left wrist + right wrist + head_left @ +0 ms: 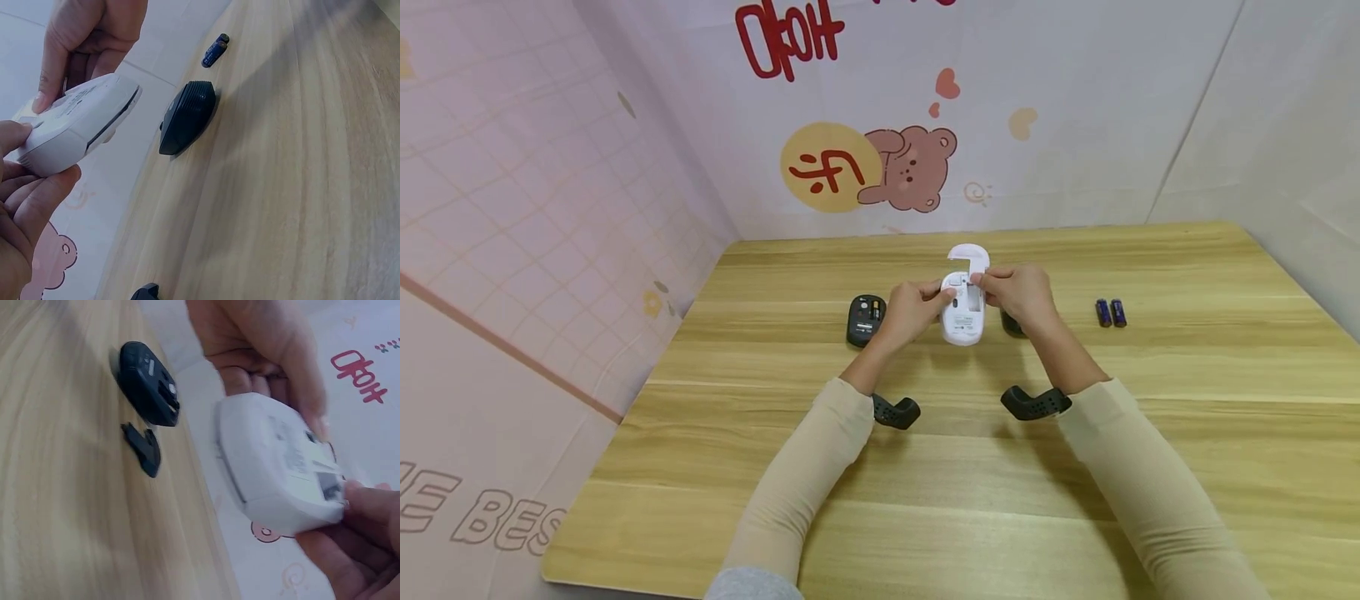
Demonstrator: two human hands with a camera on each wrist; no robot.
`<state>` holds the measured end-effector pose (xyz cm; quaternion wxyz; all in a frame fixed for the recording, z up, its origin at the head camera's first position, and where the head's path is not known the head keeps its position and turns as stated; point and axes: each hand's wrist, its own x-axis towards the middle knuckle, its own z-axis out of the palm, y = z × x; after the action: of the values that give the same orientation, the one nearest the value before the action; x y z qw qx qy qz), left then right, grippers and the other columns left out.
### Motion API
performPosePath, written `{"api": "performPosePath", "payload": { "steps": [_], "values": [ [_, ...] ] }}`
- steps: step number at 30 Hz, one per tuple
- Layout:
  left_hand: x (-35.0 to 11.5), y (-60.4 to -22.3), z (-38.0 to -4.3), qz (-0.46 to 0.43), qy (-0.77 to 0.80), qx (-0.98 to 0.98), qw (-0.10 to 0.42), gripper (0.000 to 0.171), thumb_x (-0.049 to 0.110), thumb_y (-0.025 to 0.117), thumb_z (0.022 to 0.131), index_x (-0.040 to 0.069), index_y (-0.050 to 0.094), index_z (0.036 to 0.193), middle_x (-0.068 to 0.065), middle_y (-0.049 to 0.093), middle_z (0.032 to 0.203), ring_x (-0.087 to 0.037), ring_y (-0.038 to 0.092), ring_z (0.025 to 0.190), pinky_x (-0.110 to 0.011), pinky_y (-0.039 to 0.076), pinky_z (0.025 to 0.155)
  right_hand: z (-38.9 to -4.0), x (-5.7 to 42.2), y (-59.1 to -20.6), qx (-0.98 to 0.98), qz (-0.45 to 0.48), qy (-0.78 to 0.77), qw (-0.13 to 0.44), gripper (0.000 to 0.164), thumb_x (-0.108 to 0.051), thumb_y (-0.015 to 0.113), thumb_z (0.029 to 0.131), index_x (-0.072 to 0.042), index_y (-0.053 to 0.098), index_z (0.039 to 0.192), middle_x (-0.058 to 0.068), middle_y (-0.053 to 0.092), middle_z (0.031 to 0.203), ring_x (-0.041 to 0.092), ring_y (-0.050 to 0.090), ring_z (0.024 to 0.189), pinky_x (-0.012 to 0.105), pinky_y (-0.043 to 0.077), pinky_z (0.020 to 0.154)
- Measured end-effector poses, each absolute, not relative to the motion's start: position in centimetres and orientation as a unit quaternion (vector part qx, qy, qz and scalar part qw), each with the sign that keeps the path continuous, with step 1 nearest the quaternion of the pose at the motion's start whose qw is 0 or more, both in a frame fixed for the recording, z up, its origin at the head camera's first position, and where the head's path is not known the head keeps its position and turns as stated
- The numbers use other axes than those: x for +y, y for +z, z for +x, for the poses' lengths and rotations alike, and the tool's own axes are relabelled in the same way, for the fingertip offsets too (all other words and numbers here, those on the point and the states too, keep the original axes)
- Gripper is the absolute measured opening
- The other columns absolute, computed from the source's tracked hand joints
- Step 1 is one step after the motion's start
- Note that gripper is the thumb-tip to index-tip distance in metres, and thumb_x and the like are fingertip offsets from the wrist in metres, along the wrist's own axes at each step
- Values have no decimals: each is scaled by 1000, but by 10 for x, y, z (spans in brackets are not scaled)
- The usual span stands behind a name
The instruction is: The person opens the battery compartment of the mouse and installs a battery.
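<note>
A white computer mouse (962, 328) is held up over the table, underside towards me, with its battery bay exposed. My left hand (913, 313) grips it by the left side, thumb on the underside. At its top end my right hand (1024, 292) pinches a white hooked cover (972, 252), which sticks out beyond the mouse. The left wrist view shows the white mouse (94, 112) from its end, between both hands. In the right wrist view, fingertips of the right hand (365, 534) are right at the bay, and the image is blurred.
Left of the hands lies an upturned black mouse (859, 330), a battery (876, 310) in its bay. Its neighbour is a loose black cover (145, 451). Another black mouse (189, 119) sits behind the right wrist. Two blue batteries (1111, 313) lie further right. A wall backs the table.
</note>
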<state>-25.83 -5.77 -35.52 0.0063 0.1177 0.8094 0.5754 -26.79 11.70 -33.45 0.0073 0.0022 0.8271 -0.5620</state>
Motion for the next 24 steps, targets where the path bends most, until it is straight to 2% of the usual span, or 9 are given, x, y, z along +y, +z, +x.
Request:
{"api": "performPosePath", "payload": {
  "steps": [5,10,12,17,24],
  "values": [
    [-58,-357,-258,113,573,812,7,35,18,60,92,-1,59,121,-15,65,108,-15,65,84,-34,54,72,-268,113,-335,789,29,-612,-55,37,-21,71,83,8,66,106,20,66,100,6,66,71,20,53,67],
    [-62,-360,-257,92,550,830,3,35,20,60,92,0,60,120,-13,65,109,-12,64,81,-28,55,69,-274,117,-335,745,40,-660,-87,36,-15,71,82,13,65,104,5,69,72,4,65,61,19,53,62],
    [-64,-360,-257,87,547,833,1,35,21,61,92,1,60,120,-13,65,109,-12,63,80,-29,55,69,-276,120,-337,741,43,-664,-87,35,-14,70,83,13,65,104,-1,66,68,4,65,61,19,53,61],
    [-68,-359,-258,86,545,834,-7,37,22,61,92,1,59,122,-15,64,109,-16,64,77,-36,55,70,-280,126,-344,738,61,-668,-72,30,-10,67,85,13,64,105,0,65,66,7,65,59,22,54,60],
    [-75,-354,-259,70,573,816,-19,36,19,60,92,0,59,122,-15,63,111,-16,66,83,-23,54,65,-281,128,-359,752,65,-656,-34,25,-1,59,86,15,63,105,-2,64,60,8,64,55,23,54,58]
  ]
}}
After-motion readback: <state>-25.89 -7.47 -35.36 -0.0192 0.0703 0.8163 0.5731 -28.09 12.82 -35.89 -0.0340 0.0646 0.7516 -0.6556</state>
